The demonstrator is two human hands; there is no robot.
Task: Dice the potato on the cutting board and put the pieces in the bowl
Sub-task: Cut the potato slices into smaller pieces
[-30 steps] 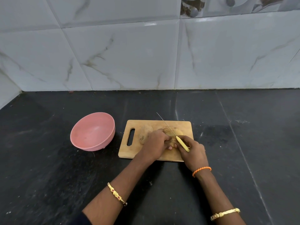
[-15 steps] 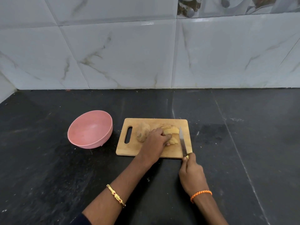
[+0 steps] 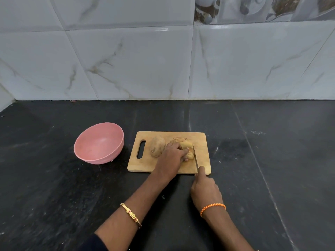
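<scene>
A wooden cutting board (image 3: 201,142) lies just below the middle of the frame on a black stone counter (image 3: 54,187), its handle slot at the left end. To its left, close by but not touching, sits one pink bowl (image 3: 98,142), tipped a little toward the camera, nothing visible inside it. Behind everything runs a wall of grey marbled tiles (image 3: 126,60), with a printed picture tile (image 3: 253,8) along the top right.

Two lumps of potato are on the board. One uncut half (image 3: 157,146), skin on, lies near the slot. Right of it is the sliced half (image 3: 184,144), its cuts showing as fine lines along the far side, though how many slices there are is too fine to count.

The left hand (image 3: 172,156) comes in from the lower middle and covers most of the sliced half, fingers curled down on it, pinning it to the board. The right hand (image 3: 204,187), closed around the handle of a knife (image 3: 195,160), sits just off the board's near edge, forefinger laid out along the top. The thin blade stands against the right face of the sliced half.

Each wrist carries a band: a gold bangle (image 3: 130,214) on the left, an orange braided thread (image 3: 213,208) on the right.
</scene>
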